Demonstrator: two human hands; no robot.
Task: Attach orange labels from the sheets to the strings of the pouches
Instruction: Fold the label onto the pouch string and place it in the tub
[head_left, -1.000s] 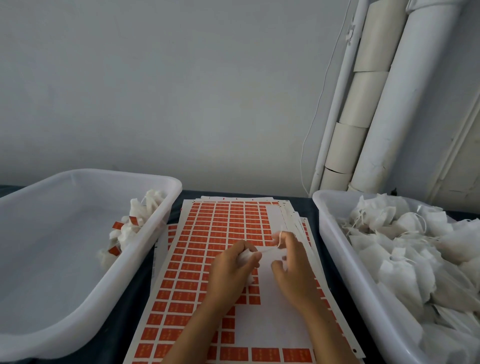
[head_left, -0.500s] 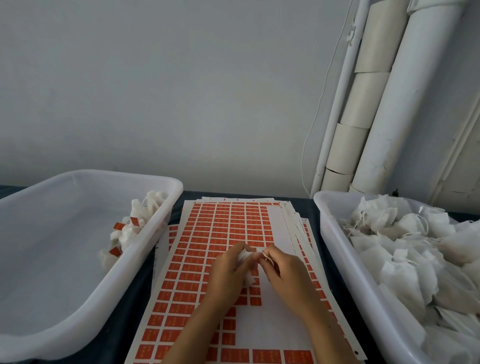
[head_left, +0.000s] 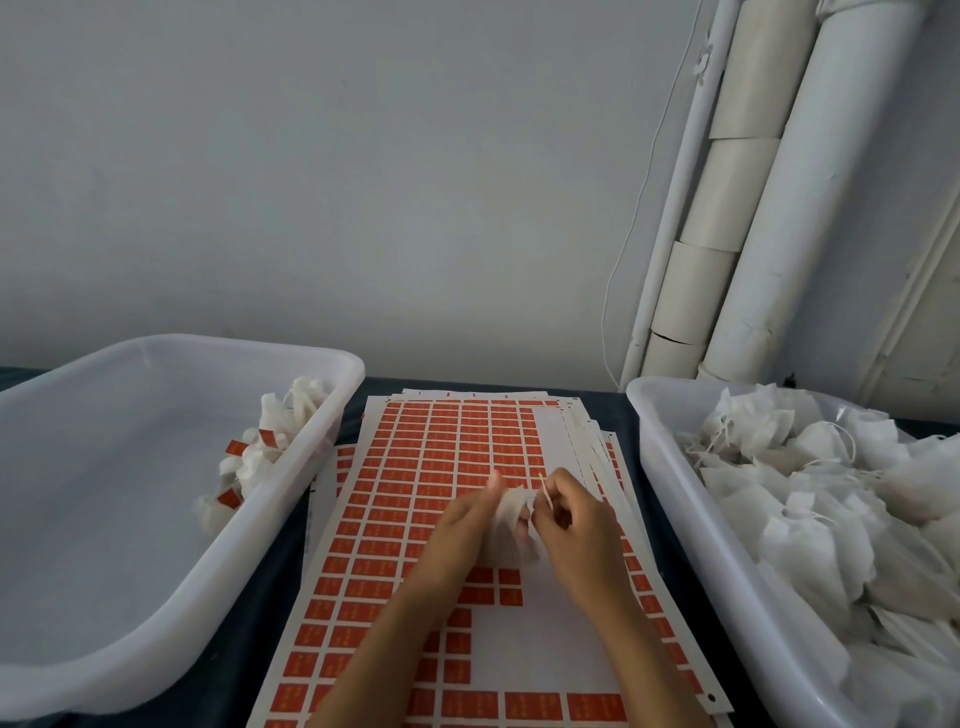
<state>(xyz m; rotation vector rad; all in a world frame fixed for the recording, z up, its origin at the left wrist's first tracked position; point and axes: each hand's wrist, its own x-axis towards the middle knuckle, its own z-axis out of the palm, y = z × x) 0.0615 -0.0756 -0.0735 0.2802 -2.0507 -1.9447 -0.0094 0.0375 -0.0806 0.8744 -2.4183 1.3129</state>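
Left hand (head_left: 462, 525): fingers curled, gripping, forearm bare, angled in from the near edge. Right hand (head_left: 576, 525): fingertips pinching, knuckles up, touching the left hand.

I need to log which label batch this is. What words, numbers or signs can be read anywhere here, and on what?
Nothing can be read.
Orange labels on the top sheet: faint print, too small and blurred to read.
Labels on the pouches in the left bin: too blurred.
Pouches in the right bin, wall, pipes: no text visible.
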